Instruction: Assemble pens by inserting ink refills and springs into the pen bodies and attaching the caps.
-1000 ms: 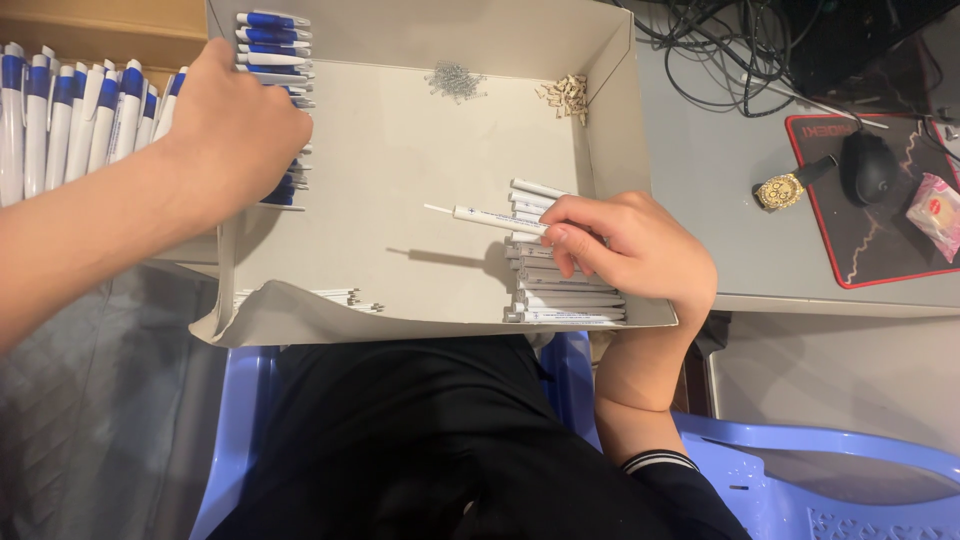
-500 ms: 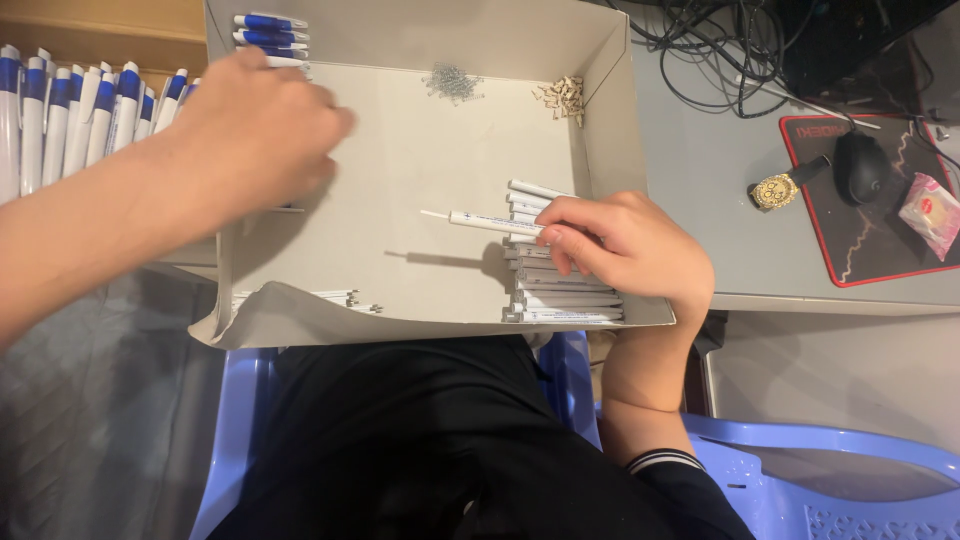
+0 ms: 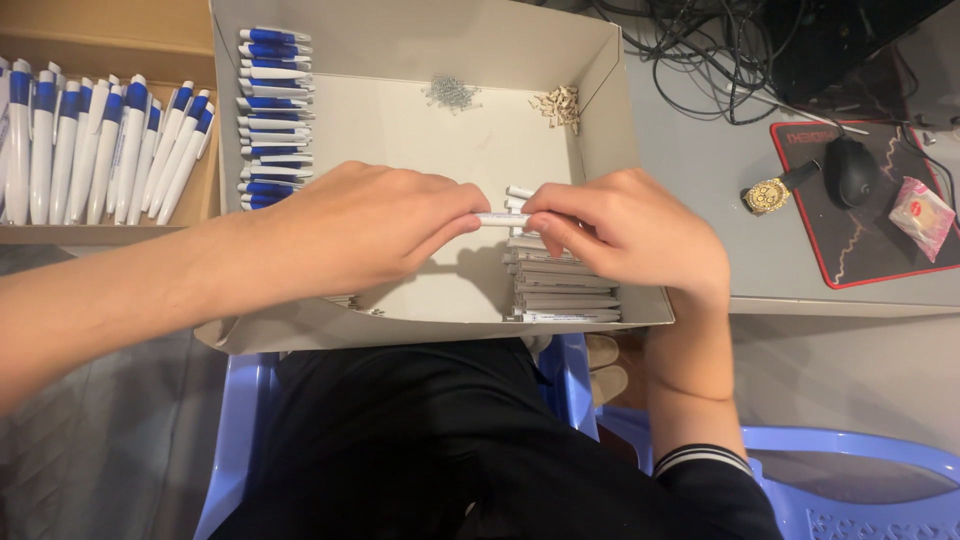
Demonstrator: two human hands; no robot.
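While both hands meet over the shallow box (image 3: pixel 610 90), the white pen barrel (image 3: pixel 503 219) lies level, its long axis left-right, pinched at one end by the left hand (image 3: pixel 365 235) and at the other by the right hand (image 3: pixel 630 232).

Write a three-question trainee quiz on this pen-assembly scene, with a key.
1. True or false: both the left hand and the right hand grip the white pen tube.
2. Which lies along the left wall of the grey box? A) blue-and-white pen parts B) springs C) a mouse
3. Fill in: the stack of white tubes lies under the ___ hand.

Key: 1 true; 2 A; 3 right.
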